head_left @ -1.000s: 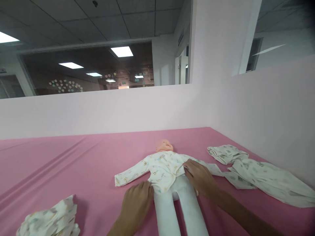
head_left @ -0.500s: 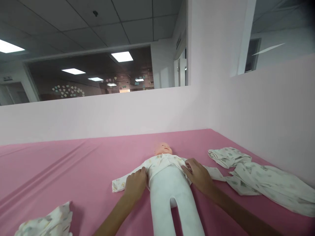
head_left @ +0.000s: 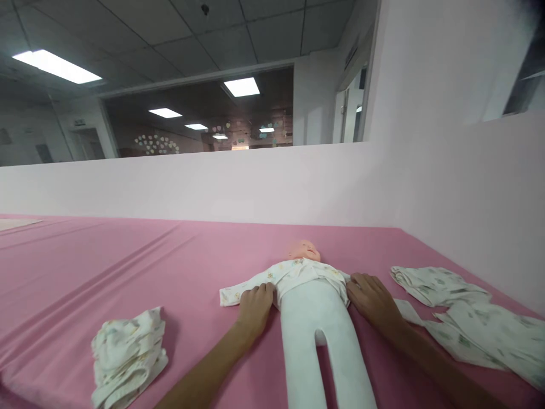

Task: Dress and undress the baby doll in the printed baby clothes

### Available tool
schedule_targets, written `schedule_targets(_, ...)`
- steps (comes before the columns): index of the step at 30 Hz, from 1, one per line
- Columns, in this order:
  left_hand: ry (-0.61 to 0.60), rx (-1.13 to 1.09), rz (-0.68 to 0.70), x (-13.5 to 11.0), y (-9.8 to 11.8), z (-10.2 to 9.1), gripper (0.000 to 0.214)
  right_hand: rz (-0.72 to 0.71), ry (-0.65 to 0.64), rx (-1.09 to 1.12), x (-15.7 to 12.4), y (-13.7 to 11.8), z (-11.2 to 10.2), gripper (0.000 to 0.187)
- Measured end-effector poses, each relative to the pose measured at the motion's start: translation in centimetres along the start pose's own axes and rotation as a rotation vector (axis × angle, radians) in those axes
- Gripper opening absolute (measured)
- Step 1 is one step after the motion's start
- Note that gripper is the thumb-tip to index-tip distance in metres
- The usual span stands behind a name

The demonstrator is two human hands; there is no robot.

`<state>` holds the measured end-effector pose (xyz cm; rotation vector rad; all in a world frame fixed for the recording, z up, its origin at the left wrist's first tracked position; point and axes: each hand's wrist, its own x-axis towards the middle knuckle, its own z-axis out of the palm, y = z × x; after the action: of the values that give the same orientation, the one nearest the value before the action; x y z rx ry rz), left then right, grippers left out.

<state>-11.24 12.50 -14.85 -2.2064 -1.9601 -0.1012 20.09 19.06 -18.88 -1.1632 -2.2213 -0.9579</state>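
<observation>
A baby doll (head_left: pixel 317 318) with a white cloth body lies on its back on the pink sheet (head_left: pixel 128 267), head away from me. Its printed white shirt (head_left: pixel 298 274) is bunched up around the chest. My left hand (head_left: pixel 254 304) rests against the doll's left side, fingers curled on the shirt's hem beside the sleeve. My right hand (head_left: pixel 372 298) is closed on the shirt's other edge at the doll's right side.
A folded printed garment (head_left: pixel 128 355) lies at the lower left. More printed baby clothes (head_left: pixel 460 318) are spread at the right by the pale pink wall (head_left: pixel 468 193). A low partition runs along the far edge of the sheet.
Both hands have pushed the shirt up from the doll's hips to its chest, baring the white torso. The view has swung left, bringing the folded garment further into the picture.
</observation>
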Motion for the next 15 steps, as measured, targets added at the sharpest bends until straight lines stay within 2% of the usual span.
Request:
schedule_targets(5, -0.011, -0.023, -0.087, -0.7, 0.3, 0.3, 0.029, 0.036, -0.001, 0.019, -1.1, 0.1, 1.0, 0.025)
schedule_targets(9, 0.023, -0.089, -0.122, -2.5, -0.1, -2.3, 0.025, 0.118, 0.051, 0.123, -2.1, 0.5, 1.1, 0.023)
schedule_targets(11, 0.078, -0.170, -0.193, -4.8, -1.6, -4.0, 0.028, 0.156, 0.087, 0.190, -2.3, 0.7, 1.0, 0.025)
schedule_targets(12, 0.143, -0.201, -0.244, -6.3, -2.8, -4.6, 0.031, 0.171, 0.103, 0.217, -2.3, 0.7, 0.9, 0.026)
schedule_targets(15, 0.310, -0.114, -0.458, -11.6, -7.7, -4.9, 0.038, 0.228, 0.132, 0.257, -2.0, 0.4, 0.5, 0.025)
